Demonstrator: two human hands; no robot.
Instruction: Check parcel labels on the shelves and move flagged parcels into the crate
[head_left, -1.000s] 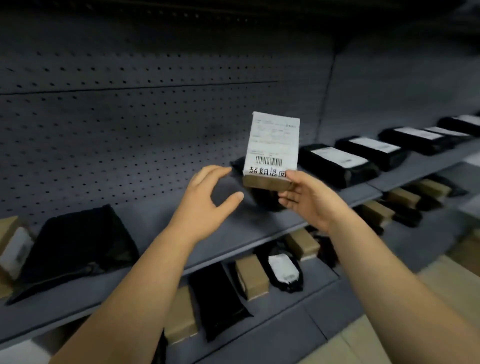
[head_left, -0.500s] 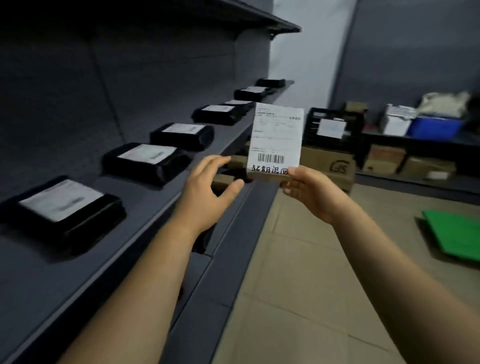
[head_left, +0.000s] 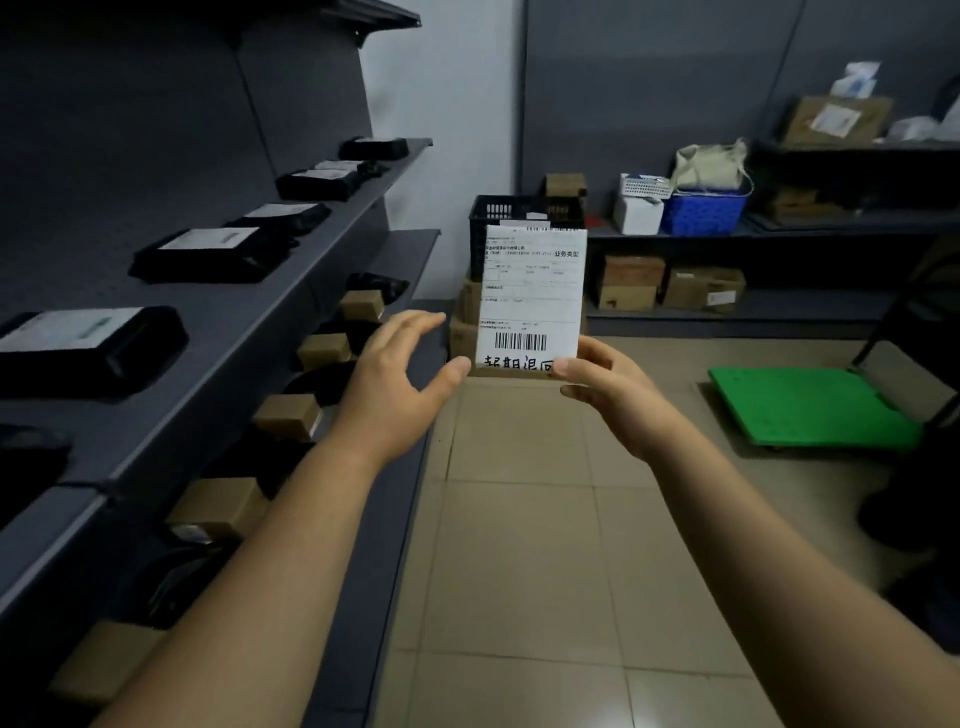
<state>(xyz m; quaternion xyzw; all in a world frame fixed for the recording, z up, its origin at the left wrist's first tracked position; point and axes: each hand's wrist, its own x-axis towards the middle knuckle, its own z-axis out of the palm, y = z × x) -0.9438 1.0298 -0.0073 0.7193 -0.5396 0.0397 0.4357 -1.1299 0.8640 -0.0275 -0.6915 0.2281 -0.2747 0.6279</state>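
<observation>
My right hand (head_left: 605, 392) pinches the lower right corner of a small brown parcel (head_left: 531, 301), held upright with its white label facing me; a barcode and black handwriting run along the label's bottom. My left hand (head_left: 397, 387) hovers just left of the parcel with relaxed spread fingers, holding nothing. Behind the parcel a black slotted crate (head_left: 496, 218) stands on stacked cardboard boxes (head_left: 462, 322) at the end of the aisle. Dark shelves (head_left: 291, 312) on the left carry black bagged parcels (head_left: 202, 254) with white labels above and small brown boxes (head_left: 324, 351) below.
A tiled floor aisle (head_left: 519, 519) runs ahead to the crate. A green platform trolley (head_left: 810, 408) lies on the floor at right. The back shelving (head_left: 779, 231) holds a blue basket (head_left: 701, 210), a white box and several cartons.
The view has swung right, from facing the shelf to looking down the aisle at the crate. The parcel stays in my right hand; my left hand remains beside it.
</observation>
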